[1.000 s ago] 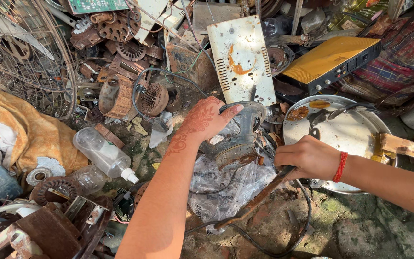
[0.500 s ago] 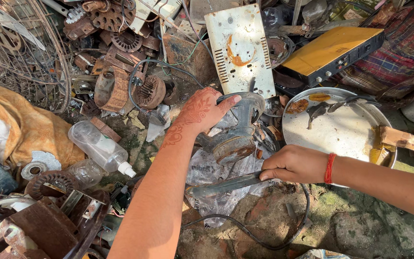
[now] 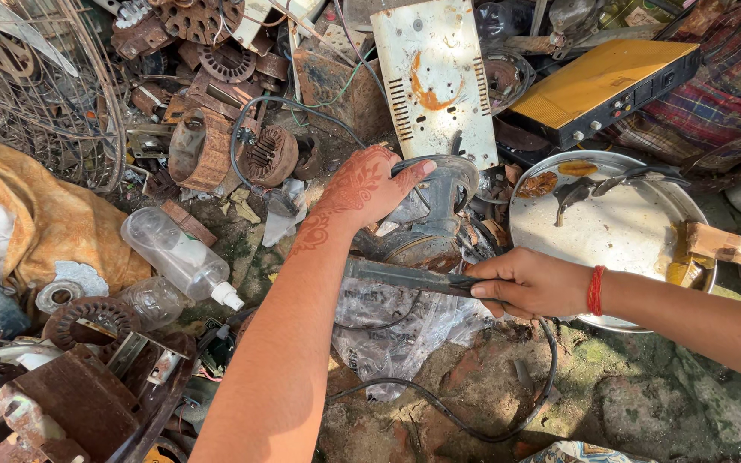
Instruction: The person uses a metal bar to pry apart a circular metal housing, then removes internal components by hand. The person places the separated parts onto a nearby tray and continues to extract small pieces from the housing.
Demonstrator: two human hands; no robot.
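My left hand (image 3: 362, 189), patterned with henna, grips the rim of a grey metal motor housing (image 3: 439, 210) that stands on the ground among scrap. My right hand (image 3: 529, 281), with a red thread at the wrist, holds a long flat metal tool (image 3: 405, 276) level, its far end lying across the base of the housing under my left forearm. A black cable (image 3: 473, 424) loops over the dirt below my right hand. Crumpled clear plastic (image 3: 405, 330) lies under the tool.
A round steel plate (image 3: 611, 231) lies right of the housing. A rust-stained white metal panel (image 3: 435, 77) and a yellow-topped box (image 3: 602, 86) sit behind. Rusty motor cores (image 3: 203, 150), a clear plastic bottle (image 3: 182, 257), an orange cloth (image 3: 36, 223) and a wire fan guard (image 3: 36, 86) crowd the left.
My right hand has swung the long tool from a downward slant up to level, with its end across the housing's base. My left hand has stayed on the housing's rim.
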